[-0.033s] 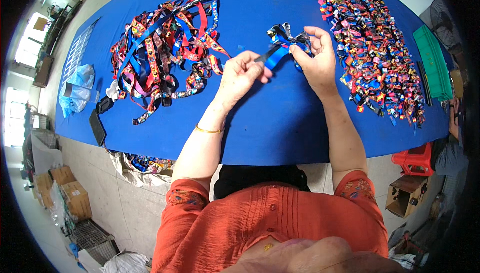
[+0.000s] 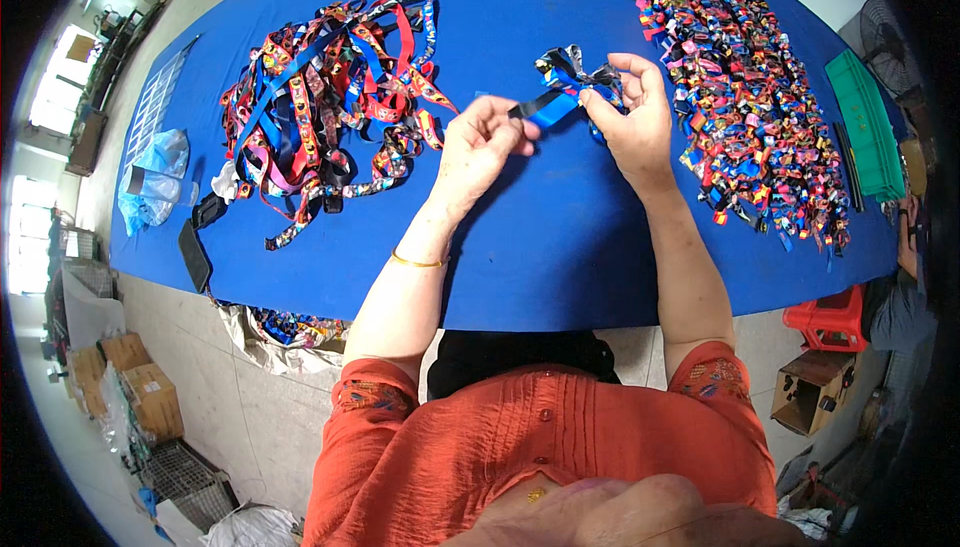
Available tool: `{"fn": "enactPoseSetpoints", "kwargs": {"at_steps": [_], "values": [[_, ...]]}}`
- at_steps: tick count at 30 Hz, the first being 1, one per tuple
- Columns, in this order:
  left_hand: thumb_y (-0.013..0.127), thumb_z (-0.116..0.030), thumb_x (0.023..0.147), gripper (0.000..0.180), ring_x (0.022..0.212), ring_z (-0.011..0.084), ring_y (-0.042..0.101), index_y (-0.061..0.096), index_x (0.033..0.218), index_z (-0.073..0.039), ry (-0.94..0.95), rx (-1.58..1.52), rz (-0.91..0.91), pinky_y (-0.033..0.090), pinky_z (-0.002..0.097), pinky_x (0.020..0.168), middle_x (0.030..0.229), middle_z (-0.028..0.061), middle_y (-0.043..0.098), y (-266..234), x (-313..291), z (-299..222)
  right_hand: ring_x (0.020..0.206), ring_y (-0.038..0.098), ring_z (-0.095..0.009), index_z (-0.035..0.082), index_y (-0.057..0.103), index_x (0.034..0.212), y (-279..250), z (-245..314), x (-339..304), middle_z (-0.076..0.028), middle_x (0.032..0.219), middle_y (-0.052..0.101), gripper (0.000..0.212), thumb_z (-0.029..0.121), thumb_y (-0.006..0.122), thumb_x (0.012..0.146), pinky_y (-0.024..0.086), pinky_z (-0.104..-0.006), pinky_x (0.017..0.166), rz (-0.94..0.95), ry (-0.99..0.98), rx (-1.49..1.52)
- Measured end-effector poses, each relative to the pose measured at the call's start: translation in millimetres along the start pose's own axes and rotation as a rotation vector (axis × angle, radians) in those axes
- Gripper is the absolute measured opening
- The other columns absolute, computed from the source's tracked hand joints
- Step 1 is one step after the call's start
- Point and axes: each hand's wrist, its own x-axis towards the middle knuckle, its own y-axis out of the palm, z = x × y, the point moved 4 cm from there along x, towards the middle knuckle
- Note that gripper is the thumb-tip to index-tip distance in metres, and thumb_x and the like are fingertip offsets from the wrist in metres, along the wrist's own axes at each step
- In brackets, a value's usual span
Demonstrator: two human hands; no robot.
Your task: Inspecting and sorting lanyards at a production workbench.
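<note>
Since the earlier frame, the left grip [image 2: 487,144] is shifted slightly toward the left, and the blue and black strap [image 2: 560,110] is drawn a little flatter between the hands; the right grip [image 2: 640,127] is kept in place. Both forearms are reached forward over the blue-covered surface [image 2: 520,247], elbows bent outward. On the left, the fingers are curled inward and pinched on the strap's end, though their tips are partly blurred. On the right, the hand is held upright, with one bow-like bundle [image 2: 570,65] grasped between thumb and fingers. That bundle is held above the middle of the surface, between one tangled heap of patterned straps [image 2: 305,137] at the left and one broad spread of small bundles [image 2: 755,107] at the right; the pieces in each are too many to be counted. One green tray [image 2: 868,127] is placed beyond the spread. One blue plastic bag [image 2: 165,157] is seen left of the heap, and one bracelet [image 2: 417,263] is worn on the left wrist.
</note>
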Motion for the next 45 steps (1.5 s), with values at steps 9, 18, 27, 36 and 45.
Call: {"fn": "enactPoseSetpoints", "kwargs": {"at_steps": [9,18,27,36,45], "values": [[0.084,-0.020,0.078,0.064,0.112,0.0171,0.056,0.052,0.130,-0.002,0.201,0.235,0.041,0.043,0.0325,0.100,0.122,0.0087,0.061,3,1,-8,0.087,0.059,-0.008,0.000,0.044,0.124,16,3,-9,-0.006,0.099,0.063,0.051,-0.003,0.071,0.081,0.050,-0.0224,0.074,0.202,0.181,0.193],[0.077,-0.014,0.085,0.035,0.088,0.0049,0.054,0.060,0.114,-0.005,0.083,0.133,0.048,0.044,0.0226,0.079,0.101,-0.0005,0.065,-1,-1,-3,0.085,0.059,-0.008,0.000,0.044,0.124,23,0,-12,-0.007,0.099,0.062,0.050,-0.001,0.071,0.081,0.051,-0.0211,0.071,0.275,0.216,0.198],[0.076,-0.012,0.085,0.025,0.082,0.0039,0.055,0.065,0.106,-0.006,-0.002,0.162,0.058,0.044,0.0214,0.074,0.091,-0.0031,0.065,-2,-1,0,0.084,0.059,-0.007,0.000,0.045,0.122,24,-4,-12,-0.006,0.097,0.062,0.050,-0.002,0.071,0.080,0.050,-0.0209,0.071,0.252,0.196,0.181],[0.079,-0.011,0.083,0.038,0.092,0.0088,0.059,0.058,0.114,-0.002,-0.037,0.109,0.079,0.050,0.0255,0.084,0.104,0.0019,0.065,7,-1,-6,0.080,0.059,-0.007,0.001,0.046,0.119,27,-7,-15,-0.005,0.093,0.063,0.046,-0.004,0.071,0.080,0.049,-0.0212,0.065,0.289,0.195,0.239],[0.074,-0.005,0.085,0.026,0.088,0.0123,0.066,0.061,0.108,-0.001,-0.154,-0.251,0.162,0.055,0.0263,0.081,0.098,0.0063,0.070,2,3,3,0.076,0.062,-0.009,-0.001,0.045,0.117,28,0,-15,-0.006,0.089,0.063,0.045,-0.006,0.070,0.081,0.050,-0.0229,0.064,0.314,0.121,0.231]]}}
